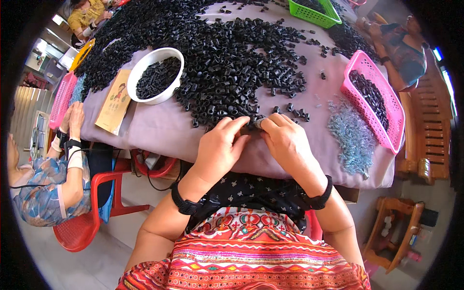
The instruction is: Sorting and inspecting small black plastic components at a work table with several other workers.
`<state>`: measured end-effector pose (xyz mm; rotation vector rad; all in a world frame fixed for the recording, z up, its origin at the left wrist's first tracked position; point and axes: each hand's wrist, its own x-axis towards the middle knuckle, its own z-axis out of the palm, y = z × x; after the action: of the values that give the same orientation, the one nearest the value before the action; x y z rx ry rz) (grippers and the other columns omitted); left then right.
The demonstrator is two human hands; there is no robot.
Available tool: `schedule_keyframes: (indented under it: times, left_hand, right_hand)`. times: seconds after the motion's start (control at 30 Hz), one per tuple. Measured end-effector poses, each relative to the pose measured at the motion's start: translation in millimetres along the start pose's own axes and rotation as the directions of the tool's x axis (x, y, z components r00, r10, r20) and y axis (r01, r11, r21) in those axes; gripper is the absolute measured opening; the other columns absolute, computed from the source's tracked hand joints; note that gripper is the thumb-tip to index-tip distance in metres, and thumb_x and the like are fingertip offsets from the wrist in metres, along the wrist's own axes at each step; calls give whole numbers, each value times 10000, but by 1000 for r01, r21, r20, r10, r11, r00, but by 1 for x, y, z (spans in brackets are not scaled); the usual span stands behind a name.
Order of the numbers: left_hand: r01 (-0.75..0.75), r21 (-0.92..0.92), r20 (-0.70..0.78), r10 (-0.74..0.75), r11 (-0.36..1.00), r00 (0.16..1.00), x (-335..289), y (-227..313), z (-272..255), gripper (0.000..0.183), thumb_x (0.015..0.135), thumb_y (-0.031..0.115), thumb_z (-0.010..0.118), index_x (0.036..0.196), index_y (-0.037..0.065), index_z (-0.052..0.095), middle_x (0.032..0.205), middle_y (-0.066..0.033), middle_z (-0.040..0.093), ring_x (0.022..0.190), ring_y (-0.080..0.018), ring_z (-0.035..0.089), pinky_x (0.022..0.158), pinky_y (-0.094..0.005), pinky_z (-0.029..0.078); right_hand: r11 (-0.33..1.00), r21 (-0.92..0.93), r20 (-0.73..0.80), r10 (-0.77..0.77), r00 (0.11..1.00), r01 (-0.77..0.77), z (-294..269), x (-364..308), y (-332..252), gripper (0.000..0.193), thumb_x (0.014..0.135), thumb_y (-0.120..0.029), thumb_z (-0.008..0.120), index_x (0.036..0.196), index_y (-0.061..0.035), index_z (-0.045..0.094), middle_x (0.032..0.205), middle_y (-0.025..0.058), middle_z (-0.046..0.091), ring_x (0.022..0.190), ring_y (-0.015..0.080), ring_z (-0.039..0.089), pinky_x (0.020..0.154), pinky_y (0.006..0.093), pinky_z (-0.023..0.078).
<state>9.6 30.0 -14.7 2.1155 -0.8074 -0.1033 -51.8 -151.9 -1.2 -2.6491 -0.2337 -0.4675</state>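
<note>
Gleaming short, hollow black pieces (pixel 237 92)

Pale floor (pixel 104 258), red plastic chair (pixel 82 227), slatted wooden bench (pixel 427 129), bright strip (pixel 449 89), perhaps window

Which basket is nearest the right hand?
The pink basket on the right, holding black pieces; the green basket and the left-side pink basket lie farther from the right hand.

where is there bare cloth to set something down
Bare cloth shows between the white bowl, the left hand and the cloth's front edge; also, more narrowly, between the right hand and the clear bluish pieces. Beyond both hands, black pieces crowd the middle; the clear pieces crowd the cloth beside the right pink basket.
</note>
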Motion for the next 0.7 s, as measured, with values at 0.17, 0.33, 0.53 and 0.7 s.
schedule_keyframes:
  times: [0.17, 0.33, 0.53, 0.7]
  left_hand:
    - [-115, 83, -60, 120, 990, 991, 2, -4, 6, 350, 835, 61, 714, 1178, 84, 653, 868, -106, 611, 705, -282, 641, 629, -369, 511]
    - [-103, 36, -57, 104, 994, 993, 1, -9, 7, 322, 825, 54, 724, 1136, 71, 642, 822, -81, 612, 639, -239, 616, 588, -348, 492]
    - [-30, -37, -104, 26, 999, 994, 3, -11, 9, 366, 814, 29, 730, 1156, 47, 600, 759, -59, 593, 554, -175, 556, 539, -316, 460]
    - [-89, 11, -93, 89, 996, 992, 3, -13, 7, 335, 817, 23, 721, 1132, 46, 608, 772, -57, 577, 564, -173, 553, 535, -314, 457]
  right_hand:
    - [1000, -24, 16, -13, 1000, 13, 4, -2, 3, 125, 772, -16, 630, 892, -42, 607, 838, 106, 577, 825, 312, 609, 709, 402, 522]
    - [999, -26, 8, 28, 1000, -28, 0, -6, 3, 112, 784, -12, 631, 884, -54, 606, 833, 107, 571, 823, 321, 609, 707, 409, 520]
    - [999, 16, -52, 48, 997, -47, 5, -3, 6, 121, 783, -32, 650, 895, -59, 611, 841, 115, 575, 795, 329, 618, 702, 419, 520]
    - [947, 220, -13, 242, 970, -233, -13, -11, 1, 126, 784, -2, 647, 888, -19, 578, 853, 142, 571, 745, 330, 627, 663, 394, 520]
